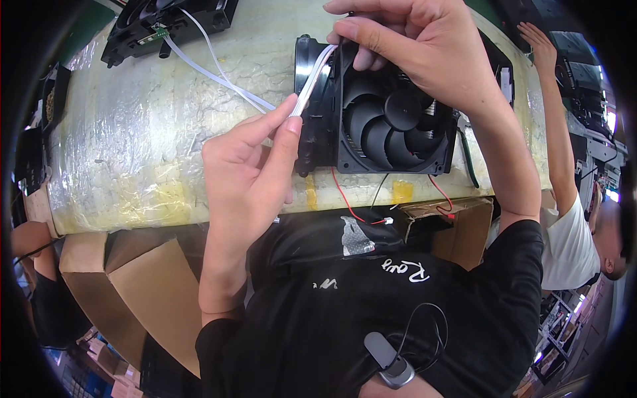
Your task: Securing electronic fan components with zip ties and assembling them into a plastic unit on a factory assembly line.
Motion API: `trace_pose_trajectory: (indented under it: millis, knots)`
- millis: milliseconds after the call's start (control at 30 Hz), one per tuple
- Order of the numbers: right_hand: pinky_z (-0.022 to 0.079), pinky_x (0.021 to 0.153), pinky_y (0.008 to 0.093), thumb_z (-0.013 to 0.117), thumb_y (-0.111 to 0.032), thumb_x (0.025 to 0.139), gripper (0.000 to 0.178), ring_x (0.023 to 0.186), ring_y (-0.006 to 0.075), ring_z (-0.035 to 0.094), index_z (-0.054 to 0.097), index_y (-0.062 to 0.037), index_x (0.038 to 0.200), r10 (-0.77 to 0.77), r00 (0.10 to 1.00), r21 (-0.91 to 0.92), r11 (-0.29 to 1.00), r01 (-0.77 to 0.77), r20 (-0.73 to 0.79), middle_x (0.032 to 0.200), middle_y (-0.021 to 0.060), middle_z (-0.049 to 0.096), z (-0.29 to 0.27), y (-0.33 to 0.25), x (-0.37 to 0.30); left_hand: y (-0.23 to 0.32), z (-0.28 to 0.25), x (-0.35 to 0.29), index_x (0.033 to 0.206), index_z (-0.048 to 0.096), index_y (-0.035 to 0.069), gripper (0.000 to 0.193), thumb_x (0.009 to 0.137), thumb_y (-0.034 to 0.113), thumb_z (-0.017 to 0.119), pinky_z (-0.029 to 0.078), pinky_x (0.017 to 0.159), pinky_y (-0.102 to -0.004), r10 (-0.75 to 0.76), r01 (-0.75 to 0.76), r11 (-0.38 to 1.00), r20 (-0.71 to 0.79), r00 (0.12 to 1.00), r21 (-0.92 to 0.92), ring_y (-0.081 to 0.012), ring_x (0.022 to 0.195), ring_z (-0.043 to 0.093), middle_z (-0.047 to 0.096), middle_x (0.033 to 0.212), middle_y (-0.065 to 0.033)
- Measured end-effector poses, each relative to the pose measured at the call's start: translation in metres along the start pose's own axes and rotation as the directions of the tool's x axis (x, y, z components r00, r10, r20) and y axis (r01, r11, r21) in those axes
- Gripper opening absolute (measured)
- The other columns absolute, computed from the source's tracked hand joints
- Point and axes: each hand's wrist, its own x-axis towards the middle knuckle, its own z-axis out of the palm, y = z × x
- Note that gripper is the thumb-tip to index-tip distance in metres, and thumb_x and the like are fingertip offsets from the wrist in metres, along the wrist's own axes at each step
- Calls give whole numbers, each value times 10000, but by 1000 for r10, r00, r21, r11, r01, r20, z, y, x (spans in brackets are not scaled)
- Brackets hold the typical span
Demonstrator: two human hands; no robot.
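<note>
A black cooling fan in a square frame stands on the bench in front of me, joined to a black housing with a round, shiny part on its left. My left hand is closed, with thumb and forefinger pinching a flat bundle of white wires. From there the bundle slants up to the fan frame's top left corner. At that corner my right hand is closed in a pinch over the bundle's upper end; what lies between its fingertips is hidden. The bundle also trails left to a small green circuit board.
Another black housing sits at the far left of the film-wrapped bench. Red wires hang over the near edge. Cardboard boxes stand below. A green-handled tool lies right of the fan. Another person's arm reaches in at right.
</note>
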Motion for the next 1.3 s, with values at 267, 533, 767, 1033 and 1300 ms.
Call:
trace_pose_trajectory:
  millis: [267, 533, 767, 1033, 1300]
  knots:
    - [525, 612, 209, 653, -32, 907, 202, 668, 87, 659, 684, 72, 1078, 23, 998, -95, 995, -17, 56, 854, 103, 727, 0, -6, -1, 6, -1, -1, 1212, 631, -56, 278, 949, 29, 599, 365, 406, -184, -24, 24, 1000, 8, 1000, 0, -45, 446, 490, 594, 699, -34]
    - [515, 705, 347, 710, -46, 797, 121, 818, 299, 642, 727, -5, 910, -823, 472, -542, 252, 802, 316, 881, 142, 655, 18, 22, -1, 18, -3, -11, 1225, 626, -45, 281, 966, 55, 583, 520, 567, -208, -133, 131, 991, 159, 978, 27, -88, 609, 631, 677, 801, -87]
    - [509, 686, 366, 677, -63, 828, 104, 793, 295, 645, 727, -12, 903, -297, 922, -493, 781, 384, 248, 901, 157, 668, 23, -6, -19, 7, -7, -7, 1133, 696, 20, 260, 876, 32, 663, 420, 534, -266, 236, -282, 761, 156, 959, 584, -100, 554, 528, 594, 685, -63]
    - [503, 701, 399, 698, -86, 782, 106, 806, 322, 636, 733, -26, 862, -211, 943, -709, 623, 332, 256, 852, 114, 652, 31, -7, -17, 11, -9, -8, 1262, 537, -9, 372, 893, -44, 576, 377, 504, -266, 160, -260, 798, 225, 961, 544, -111, 530, 493, 585, 700, -37]
    - [518, 674, 377, 672, -34, 813, 141, 780, 320, 648, 717, -4, 944, -281, 915, -505, 767, 396, 290, 868, 134, 659, 33, -4, -42, 16, -29, 1, 1129, 614, -104, 250, 900, -6, 630, 590, 622, -293, -163, 233, 950, 308, 937, -208, -222, 717, 715, 708, 941, -204]
